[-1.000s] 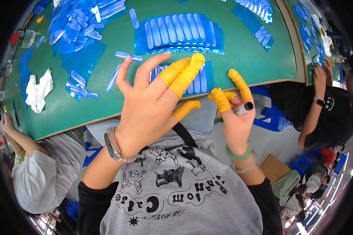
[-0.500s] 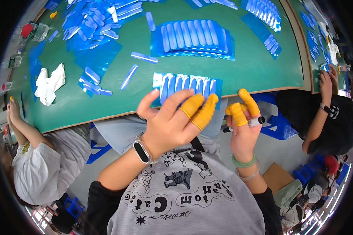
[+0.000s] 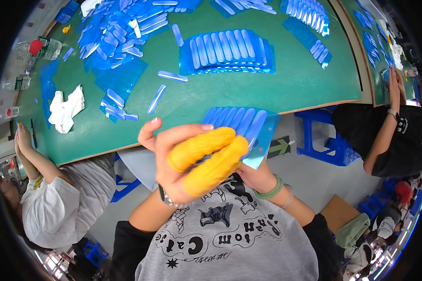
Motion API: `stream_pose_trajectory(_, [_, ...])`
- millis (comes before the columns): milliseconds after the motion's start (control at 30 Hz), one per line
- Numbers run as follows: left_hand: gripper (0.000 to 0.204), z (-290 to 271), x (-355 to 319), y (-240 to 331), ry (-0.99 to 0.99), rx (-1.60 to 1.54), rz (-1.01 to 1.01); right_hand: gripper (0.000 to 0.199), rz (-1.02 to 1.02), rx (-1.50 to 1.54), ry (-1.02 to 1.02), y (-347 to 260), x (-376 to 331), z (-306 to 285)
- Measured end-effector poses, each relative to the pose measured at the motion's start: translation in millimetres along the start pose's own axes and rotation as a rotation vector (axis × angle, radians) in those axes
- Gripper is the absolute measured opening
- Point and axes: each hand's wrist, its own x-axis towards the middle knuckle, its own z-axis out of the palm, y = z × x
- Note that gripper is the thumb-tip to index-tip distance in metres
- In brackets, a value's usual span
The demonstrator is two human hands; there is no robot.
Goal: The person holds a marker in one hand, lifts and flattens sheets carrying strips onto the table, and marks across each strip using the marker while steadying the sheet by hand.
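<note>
A blue film sheet (image 3: 239,122) carrying a row of long rounded strips is raised and tilted over the near table edge. My left hand (image 3: 187,157) has yellow finger cots on two fingers and pinches the sheet by its near edge, with another finger stretched away to the left. Behind the sheet and left hand, only the back and wrist of my right hand (image 3: 259,177) show. Its fingers are hidden, and no marker pen can be seen. Beyond them on the table lies a stack of similar blue sheets (image 3: 227,48), with loose strips (image 3: 172,76) to its left.
A heap of blue strips (image 3: 122,35) covers the far left of the green table (image 3: 150,131). A crumpled white cloth (image 3: 66,110) and plastic bottles (image 3: 47,48) are at the left. People sit on both sides; a blue stool (image 3: 330,140) stands at the right.
The sheet has come up off the table and turned, moving right and nearer to me. My right hand, which held a marker pen in view, has moved left behind the sheet.
</note>
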Motion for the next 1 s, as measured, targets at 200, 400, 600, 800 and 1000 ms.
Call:
stream_pose_trajectory(200, [0.026, 10, 11, -7, 0.324, -0.601, -0.323, 0.044, -0.164, 0.137, -0.104, -8, 3, 11])
stream_pose_trajectory(400, [0.024, 11, 26, -5, 0.549, -1.080, -0.545, 0.044, -0.135, 0.100, 0.092, -10, 8, 39])
stream_pose_trajectory(600, [0.028, 5, 37, -1, 0.623, -1.347, -0.669, 0.034, -0.180, 0.224, 0.111, -17, 10, 51])
stream_pose_trajectory(800, [0.038, 4, 27, -9, 0.611, -1.216, -0.783, 0.017, -0.213, 0.131, 0.229, -26, 14, 49])
stream_pose_trajectory(1000, [0.067, -5, 7, 0, 0.393, -0.932, -0.925, 0.011, -0.070, -0.275, 0.248, -63, 4, 20])
